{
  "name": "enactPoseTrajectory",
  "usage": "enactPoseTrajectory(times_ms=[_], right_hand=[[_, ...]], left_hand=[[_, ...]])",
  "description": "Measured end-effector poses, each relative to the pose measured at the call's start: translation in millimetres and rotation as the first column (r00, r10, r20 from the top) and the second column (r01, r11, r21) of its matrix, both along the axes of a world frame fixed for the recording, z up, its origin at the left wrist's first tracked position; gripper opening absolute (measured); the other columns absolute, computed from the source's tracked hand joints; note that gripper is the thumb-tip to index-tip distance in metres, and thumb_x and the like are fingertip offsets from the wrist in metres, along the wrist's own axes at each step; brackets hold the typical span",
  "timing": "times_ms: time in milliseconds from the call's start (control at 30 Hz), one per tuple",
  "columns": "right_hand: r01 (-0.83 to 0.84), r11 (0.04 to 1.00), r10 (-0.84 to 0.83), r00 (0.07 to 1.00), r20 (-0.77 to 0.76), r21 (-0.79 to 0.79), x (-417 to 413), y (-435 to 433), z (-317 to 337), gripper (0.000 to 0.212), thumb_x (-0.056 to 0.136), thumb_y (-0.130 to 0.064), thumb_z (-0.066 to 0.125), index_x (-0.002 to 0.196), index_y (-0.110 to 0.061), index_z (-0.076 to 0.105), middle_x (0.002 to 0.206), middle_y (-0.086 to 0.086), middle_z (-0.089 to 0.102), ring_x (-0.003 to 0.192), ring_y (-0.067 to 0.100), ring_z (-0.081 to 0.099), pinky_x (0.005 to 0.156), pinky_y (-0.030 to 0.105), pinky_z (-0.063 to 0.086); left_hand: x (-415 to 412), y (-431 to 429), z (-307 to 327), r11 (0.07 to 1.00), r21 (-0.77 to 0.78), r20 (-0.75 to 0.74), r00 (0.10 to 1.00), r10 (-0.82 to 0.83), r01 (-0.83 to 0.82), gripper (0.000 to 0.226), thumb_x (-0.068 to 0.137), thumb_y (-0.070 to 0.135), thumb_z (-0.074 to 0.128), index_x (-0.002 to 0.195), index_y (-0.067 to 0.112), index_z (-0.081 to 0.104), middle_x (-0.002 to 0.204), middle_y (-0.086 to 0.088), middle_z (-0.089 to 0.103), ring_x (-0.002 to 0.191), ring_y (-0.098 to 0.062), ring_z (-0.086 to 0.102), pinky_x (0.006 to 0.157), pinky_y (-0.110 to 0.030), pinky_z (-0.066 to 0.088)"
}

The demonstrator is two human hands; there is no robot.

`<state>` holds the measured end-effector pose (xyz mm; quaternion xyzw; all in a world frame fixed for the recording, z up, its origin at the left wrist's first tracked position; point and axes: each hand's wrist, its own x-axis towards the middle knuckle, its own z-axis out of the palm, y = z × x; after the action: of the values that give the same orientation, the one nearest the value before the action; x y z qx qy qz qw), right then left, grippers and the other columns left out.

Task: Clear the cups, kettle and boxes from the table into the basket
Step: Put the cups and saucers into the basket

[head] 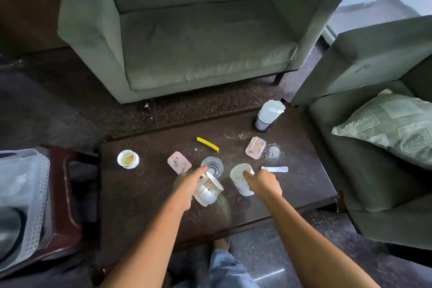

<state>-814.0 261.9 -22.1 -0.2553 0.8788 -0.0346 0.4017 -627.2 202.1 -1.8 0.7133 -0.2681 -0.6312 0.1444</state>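
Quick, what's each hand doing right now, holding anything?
Left hand: closed on the patterned white mug, which is tilted.
Right hand: closed on the plain white cup, fingers over its rim.

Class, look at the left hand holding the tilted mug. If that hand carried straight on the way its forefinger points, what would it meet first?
Most likely the clear glass: the left hand points up and to the right, and its fingertip already sits at the glass's rim. Height above the table is hard to judge.

Cluttered dark table: cups, boxes.
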Motion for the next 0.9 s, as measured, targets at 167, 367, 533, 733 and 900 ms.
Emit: enactPoseTrajectory(times_ms=[167, 367, 533, 733, 900], right_hand=[[-0.032, 0.999, 0.034, 0.995, 0.096, -0.032, 31, 6, 7, 0.045, 0.08, -0.046, 0.051, 0.091, -0.007, 0.07, 0.087, 0.002, 0.073, 0.078, 0.022, 0.065, 0.066, 0.027, 0.048], [-0.026, 0.992, 0.046, 0.986, 0.163, -0.123, 108, 8, 25, 0.036, 0.08, -0.038, 0.053, 0.082, -0.009, 0.073, 0.057, -0.009, 0.063, 0.055, 0.011, 0.055, 0.053, 0.023, 0.045], [-0.048, 0.974, 0.081, 0.987, 0.14, -0.221, 199, 11, 42, 0.033, 0.081, -0.037, 0.053, 0.065, -0.012, 0.066, 0.063, -0.002, 0.065, 0.062, 0.019, 0.058, 0.068, 0.028, 0.049], [-0.162, 0.946, 0.204, 0.971, 0.124, -0.282, 306, 10, 55, 0.034, 0.083, -0.046, 0.055, 0.074, -0.015, 0.065, 0.084, 0.005, 0.067, 0.078, 0.024, 0.061, 0.067, 0.026, 0.044], [-0.278, 0.905, 0.33, 0.936, 0.12, -0.322, 369, -7, 61, 0.037, 0.084, -0.049, 0.057, 0.064, -0.018, 0.058, 0.08, 0.0, 0.064, 0.075, 0.019, 0.059, 0.057, 0.026, 0.038]], left_hand=[[41, 13, 17, 0.999, -0.038, -0.089, 0.996, -0.023, 0.02, 0.032, 0.078, 0.028, 0.074, 0.102, 0.008, 0.067, 0.099, -0.008, 0.068, 0.077, -0.016, 0.064, 0.061, -0.026, 0.049], [117, 23, 34, 0.993, -0.115, -0.072, 0.997, 0.017, -0.025, 0.015, 0.077, 0.024, 0.075, 0.074, 0.016, 0.063, 0.075, 0.001, 0.063, 0.064, -0.009, 0.059, 0.039, -0.015, 0.045], [204, 38, 42, 0.983, -0.177, -0.068, 0.997, 0.023, -0.035, 0.012, 0.076, 0.027, 0.076, 0.081, 0.018, 0.068, 0.076, 0.004, 0.066, 0.068, -0.009, 0.062, 0.052, -0.022, 0.044], [317, 50, 62, 0.958, -0.287, -0.015, 0.999, 0.029, -0.032, 0.012, 0.073, 0.024, 0.078, 0.082, 0.021, 0.071, 0.075, 0.001, 0.07, 0.068, -0.012, 0.065, 0.054, -0.021, 0.05], [381, 29, 72, 0.93, -0.368, 0.085, 0.995, 0.045, -0.011, 0.01, 0.073, 0.021, 0.078, 0.069, 0.02, 0.069, 0.071, -0.005, 0.068, 0.072, -0.024, 0.064, 0.064, -0.029, 0.048]])
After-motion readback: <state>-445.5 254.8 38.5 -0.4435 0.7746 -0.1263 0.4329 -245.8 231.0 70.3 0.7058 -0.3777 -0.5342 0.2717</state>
